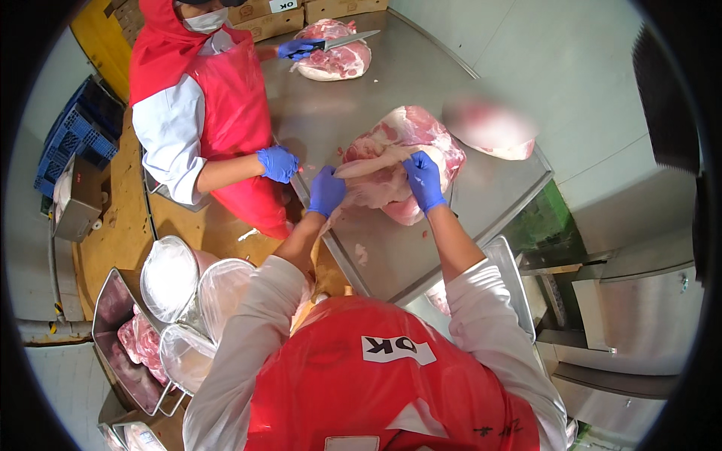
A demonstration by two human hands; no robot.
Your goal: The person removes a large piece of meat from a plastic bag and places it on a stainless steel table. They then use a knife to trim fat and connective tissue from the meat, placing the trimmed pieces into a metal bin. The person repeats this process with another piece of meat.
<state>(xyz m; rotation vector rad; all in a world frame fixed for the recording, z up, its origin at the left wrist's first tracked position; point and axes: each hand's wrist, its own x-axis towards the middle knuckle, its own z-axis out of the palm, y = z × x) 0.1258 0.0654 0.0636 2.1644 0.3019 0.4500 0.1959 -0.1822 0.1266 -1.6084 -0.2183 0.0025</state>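
Left hand (328, 192) and right hand (424, 180), gloved: both gripping 1 pale flap (368, 167) on 1 meat joint (400, 134). Step, apparently: peeling. Next pull likely needs firm tension.

The left hand (327, 192) and right hand (426, 180), both blue-gloved, grip a pale strip (372, 164) stretched across a large raw meat cut (410, 124) on a steel table (323, 113). A second cut (500, 139) lies to its right. Far left, a co-worker (233, 98) in a red apron holds a knife (361, 37) across a third cut (335, 69). Plastic-lined containers (169, 274) stand near left.
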